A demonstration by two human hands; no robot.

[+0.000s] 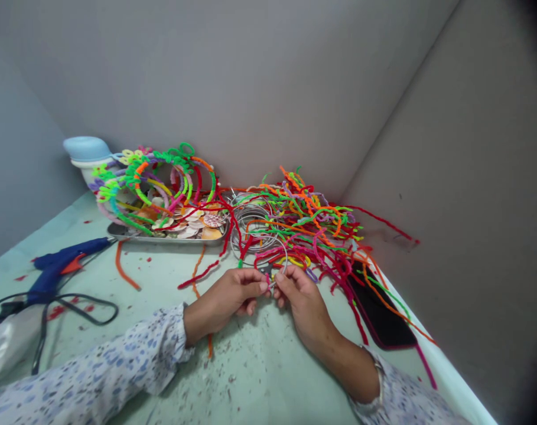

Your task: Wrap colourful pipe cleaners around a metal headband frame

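Observation:
My left hand (230,298) is closed in a pinch at a short bit of pink pipe cleaner (268,280). Right beside it, my right hand (306,307) pinches a thin silver wire (286,257) that curves upward from the fingers. The two sets of fingertips nearly meet, and they partly hide where wire and pipe cleaner come together. Just behind the hands lies a pile of silver wire rings (237,227). A dark tool (266,268), perhaps pliers or scissors, shows partly above the fingertips.
Loose coloured pipe cleaners (312,212) heap at the back right, over a phone (383,313). A metal tray (175,240) holds shells, with finished-looking pipe cleaner rings (166,158) on top. A blue glue gun (51,277) with its cord and a blue-lidded bottle (88,150) are left.

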